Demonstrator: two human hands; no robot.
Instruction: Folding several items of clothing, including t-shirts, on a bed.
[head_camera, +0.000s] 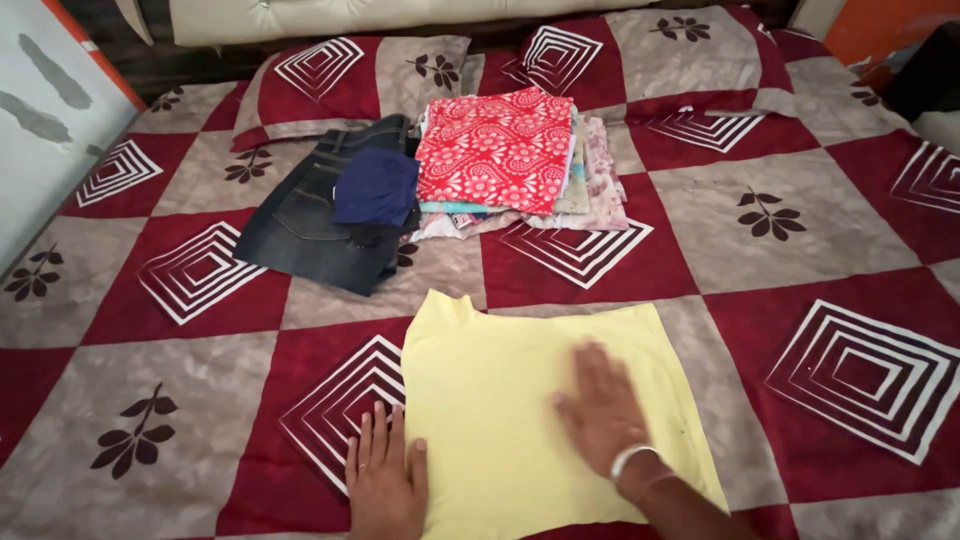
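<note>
While the pale yellow garment lies spread flat on the bedspread, soft and a bit creased, roughly square with a little collar tab poking up at its top left, both hands are down on it. Left hand rests open, palm down, fingers straight, right at the cloth's left edge, half on the red-and-taupe checked cover. Right hand is open too, flat on the middle of the yellow fabric, blurry, with a pale bangle on the wrist. Further up sit folded dark jeans and a stack of folded printed clothes, red paisley on top.
</note>
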